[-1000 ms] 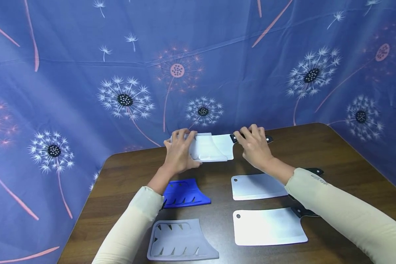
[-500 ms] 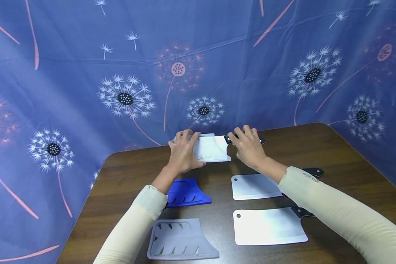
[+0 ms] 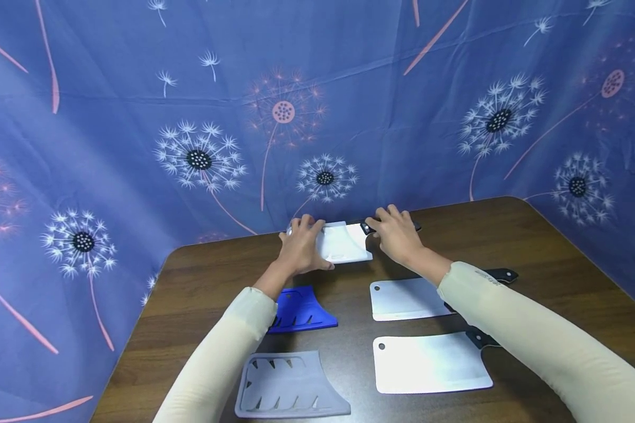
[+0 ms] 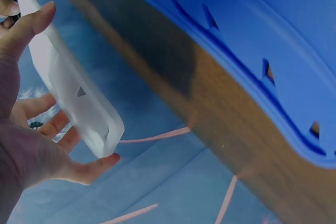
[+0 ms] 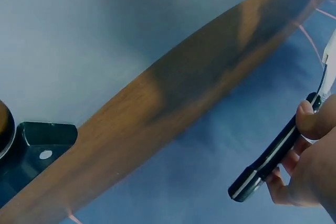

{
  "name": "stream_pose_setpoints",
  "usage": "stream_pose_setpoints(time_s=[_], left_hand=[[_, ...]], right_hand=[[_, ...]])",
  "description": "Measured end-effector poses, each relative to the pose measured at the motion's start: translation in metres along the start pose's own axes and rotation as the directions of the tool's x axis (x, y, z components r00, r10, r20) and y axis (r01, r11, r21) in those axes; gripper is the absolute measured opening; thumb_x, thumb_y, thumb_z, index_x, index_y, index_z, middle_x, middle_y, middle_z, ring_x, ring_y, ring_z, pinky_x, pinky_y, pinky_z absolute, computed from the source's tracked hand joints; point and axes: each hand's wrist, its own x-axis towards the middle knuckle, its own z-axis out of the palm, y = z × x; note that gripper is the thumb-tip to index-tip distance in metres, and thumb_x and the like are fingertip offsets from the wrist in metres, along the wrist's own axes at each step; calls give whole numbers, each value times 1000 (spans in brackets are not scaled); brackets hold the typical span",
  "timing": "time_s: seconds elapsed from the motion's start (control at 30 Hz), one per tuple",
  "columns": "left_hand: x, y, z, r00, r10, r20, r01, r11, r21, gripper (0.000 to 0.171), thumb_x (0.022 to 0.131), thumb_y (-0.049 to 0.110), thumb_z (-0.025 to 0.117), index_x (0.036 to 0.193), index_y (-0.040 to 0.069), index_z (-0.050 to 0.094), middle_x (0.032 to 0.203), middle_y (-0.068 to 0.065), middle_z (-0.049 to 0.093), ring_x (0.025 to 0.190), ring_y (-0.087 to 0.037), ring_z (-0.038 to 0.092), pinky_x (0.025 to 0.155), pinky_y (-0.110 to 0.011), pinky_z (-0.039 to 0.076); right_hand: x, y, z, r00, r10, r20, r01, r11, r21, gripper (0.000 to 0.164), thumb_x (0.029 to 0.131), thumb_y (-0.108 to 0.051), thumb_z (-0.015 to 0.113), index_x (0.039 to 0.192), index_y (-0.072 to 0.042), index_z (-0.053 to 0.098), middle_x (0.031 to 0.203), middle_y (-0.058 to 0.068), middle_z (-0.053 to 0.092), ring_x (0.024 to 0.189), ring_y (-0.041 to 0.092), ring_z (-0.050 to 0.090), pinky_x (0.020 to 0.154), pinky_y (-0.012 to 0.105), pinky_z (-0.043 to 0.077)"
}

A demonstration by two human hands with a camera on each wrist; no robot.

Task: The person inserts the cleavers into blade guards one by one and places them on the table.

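Near the far edge of the tabletop, a cleaver blade is largely enclosed by a whitish sheath, gripped by the left hand; its black handle is clasped by the right hand.

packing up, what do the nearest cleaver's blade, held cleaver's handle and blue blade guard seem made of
Nearest cleaver's blade: probably stainless steel, smooth with a bright sheen. Held cleaver's handle: glossy black, likely plastic, possibly coated wood, with a metallic-looking strip along its edge. Blue blade guard: apparently moulded plastic, satin, evenly coloured, with a ridged edge.
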Motion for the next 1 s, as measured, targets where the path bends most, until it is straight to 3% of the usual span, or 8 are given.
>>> stream_pose_setpoints(time_s=[0.17, 0.4, 0.57, 0.87, 1.0], left_hand=[[5, -2, 10, 994, -32, 107, 38, 998, -49, 105, 54, 55, 89, 142, 19, 45, 131, -10, 40, 120, -31, 36, 84, -67, 37], [13, -3, 18, 973, -63, 224, 82, 993, -79, 103, 55, 54, 88, 143, 19, 46, 134, -10, 39, 122, -30, 35, 91, -71, 33], [15, -4, 23, 959, -84, 269, 114, 989, -97, 103, 56, 51, 89, 143, 19, 45, 136, -9, 38, 126, -31, 33, 95, -73, 29], [16, -3, 33, 933, -113, 342, 158, 982, -107, 101, 59, 49, 88, 145, 19, 43, 148, -11, 29, 134, -34, 26, 97, -70, 30], [16, -4, 35, 932, -114, 345, 161, 981, -110, 101, 59, 49, 88, 145, 19, 43, 147, -11, 30, 134, -34, 26, 97, -70, 30]], right_hand=[[1, 3, 7, 990, 68, 127, -72, 997, 26, 44, 84, 0, 68, 127, -10, 64, 114, 14, 57, 93, 29, 43, 78, 51, 40], [6, 11, 20, 965, 98, 243, -122, 989, 83, 49, 84, 6, 62, 130, -12, 62, 112, 10, 56, 87, 25, 38, 69, 40, 30], [7, 14, 26, 953, 117, 280, -155, 981, 118, 46, 85, 5, 64, 129, -10, 63, 106, 8, 56, 84, 24, 36, 67, 37, 26], [8, 14, 39, 930, 148, 337, -203, 970, 135, 43, 86, -2, 68, 128, -12, 64, 117, 9, 56, 96, 26, 42, 76, 45, 35], [8, 14, 42, 931, 153, 331, -208, 968, 137, 42, 86, -2, 68, 127, -12, 64, 116, 9, 57, 99, 26, 44, 78, 47, 37]])
